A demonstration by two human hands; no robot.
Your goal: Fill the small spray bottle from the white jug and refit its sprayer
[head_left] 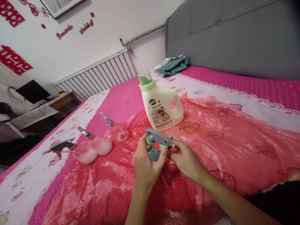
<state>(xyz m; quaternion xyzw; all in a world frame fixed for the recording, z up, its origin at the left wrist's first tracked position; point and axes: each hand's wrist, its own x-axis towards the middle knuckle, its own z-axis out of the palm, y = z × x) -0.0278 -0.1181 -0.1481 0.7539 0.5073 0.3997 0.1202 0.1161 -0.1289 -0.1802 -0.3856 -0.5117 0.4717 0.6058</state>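
Observation:
A spray bottle with a grey trigger head and a teal body [153, 153] is held up in front of me, tilted. My left hand [145, 164] is wrapped around its neck and body, covering much of it. The fingers of my right hand [187, 157] are closed at the nozzle end of the head, near the trigger. Just beyond stands a cream detergent jug [164, 107] with a green cap. To the left are three spray bottles: one with a dark head [85, 153], and two with grey heads, a middle one [103, 144] and a farther one [120, 132].
A translucent red plastic sheet [98, 184] covers part of the pink patterned bed [122, 93]. Folded clothes [173, 65] lie by the grey headboard [225, 37]. A radiator [98, 70] runs along the wall, and a desk with a monitor [32, 91] is at left.

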